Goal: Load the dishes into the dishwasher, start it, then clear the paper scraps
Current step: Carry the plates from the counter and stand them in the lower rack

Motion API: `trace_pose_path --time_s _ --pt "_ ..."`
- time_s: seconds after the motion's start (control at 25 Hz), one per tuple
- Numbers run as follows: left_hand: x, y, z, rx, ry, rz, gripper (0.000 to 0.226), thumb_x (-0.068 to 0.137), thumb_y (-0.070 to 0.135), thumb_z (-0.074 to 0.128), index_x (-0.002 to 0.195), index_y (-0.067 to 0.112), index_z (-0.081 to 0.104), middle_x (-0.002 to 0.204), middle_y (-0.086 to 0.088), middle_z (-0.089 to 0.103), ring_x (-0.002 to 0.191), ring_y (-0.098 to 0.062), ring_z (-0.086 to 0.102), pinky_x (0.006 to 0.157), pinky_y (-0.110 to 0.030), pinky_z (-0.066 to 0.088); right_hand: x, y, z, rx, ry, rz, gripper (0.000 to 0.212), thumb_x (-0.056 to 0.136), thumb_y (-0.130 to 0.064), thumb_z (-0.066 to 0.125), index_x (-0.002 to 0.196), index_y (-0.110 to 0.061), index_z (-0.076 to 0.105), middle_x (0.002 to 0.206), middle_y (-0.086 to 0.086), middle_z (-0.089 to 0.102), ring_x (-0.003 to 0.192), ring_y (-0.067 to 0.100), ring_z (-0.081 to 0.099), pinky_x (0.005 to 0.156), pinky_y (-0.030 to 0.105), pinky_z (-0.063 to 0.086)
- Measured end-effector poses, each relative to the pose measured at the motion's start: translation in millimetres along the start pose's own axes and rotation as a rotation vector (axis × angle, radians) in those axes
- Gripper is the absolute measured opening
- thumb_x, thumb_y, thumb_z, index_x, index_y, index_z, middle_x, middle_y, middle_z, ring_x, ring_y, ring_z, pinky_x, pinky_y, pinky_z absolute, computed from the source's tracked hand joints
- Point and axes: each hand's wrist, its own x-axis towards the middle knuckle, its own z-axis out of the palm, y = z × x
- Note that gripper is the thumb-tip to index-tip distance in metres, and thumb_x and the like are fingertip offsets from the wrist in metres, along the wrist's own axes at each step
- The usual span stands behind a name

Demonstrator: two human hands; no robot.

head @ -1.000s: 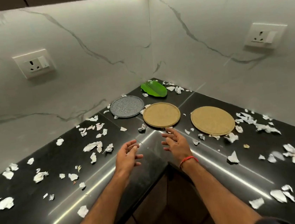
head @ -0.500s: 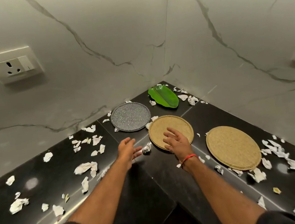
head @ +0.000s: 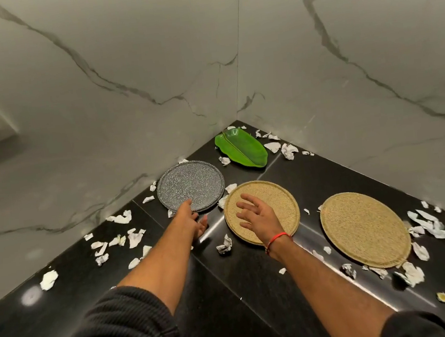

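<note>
1. Left hand (head: 191,221) reaches the near rim of the grey speckled plate (head: 190,186); fingers loose, thumb at the rim, no grip yet.
2. Right hand (head: 257,215) hovers spread and released over the near-left tan round plate (head: 272,198), holding nothing.
3. Second tan round plate (head: 364,229) lies right; green leaf-shaped dish (head: 241,147) sits far in the corner.
4. All four lie flat on the black counter (head: 244,276), paper scraps (head: 224,246) scattered around.
5. Plates look stiff, probably breakable, and the glossy counter likely slick; judge best to hook fingertips under a rim, thumb on top.
6. Dishwasher not in view; loading not begun.
</note>
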Motion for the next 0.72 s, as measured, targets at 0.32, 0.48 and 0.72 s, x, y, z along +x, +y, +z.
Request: trace_pose_path --time_s 0.32,0.48,0.72 --pt "-7 21 2 -0.129 -0.047 0.339 0.018 0.097 0.017 0.056 0.113 0.01 0.054 0.11 -0.012 0.06 0.089 -0.025 0.066 0.067 -0.043 0.06 -12 -11 -14 -0.078 0.013 -0.099 0.041 0.095 -0.004 0.057 0.132 -0.022 0.056 0.123 0.002 0.067 0.113 0.017 0.065 0.096 0.038 0.054" --pt "-67 19 -10 -0.137 -0.171 0.503 0.013 0.095 0.016 0.061 0.102 0.006 0.057 0.098 -0.014 0.065 0.073 -0.03 0.076 0.055 -0.041 0.062 -41 -16 -23 -0.246 -0.038 -0.262 0.05 0.094 -0.001 0.057 0.139 -0.023 0.05 0.132 0.003 0.061 0.12 0.011 0.06 0.104 0.035 0.049" --pt "-169 -54 -39 0.215 -0.454 0.577 0.018 0.094 0.02 0.06 0.104 0.005 0.06 0.09 -0.016 0.065 0.08 -0.041 0.076 0.054 -0.038 0.059 -125 -7 -63 -0.552 -0.049 -0.523 0.076 0.087 -0.013 0.069 0.15 -0.035 0.032 0.154 -0.008 0.038 0.141 0.01 0.035 0.114 0.03 0.032"
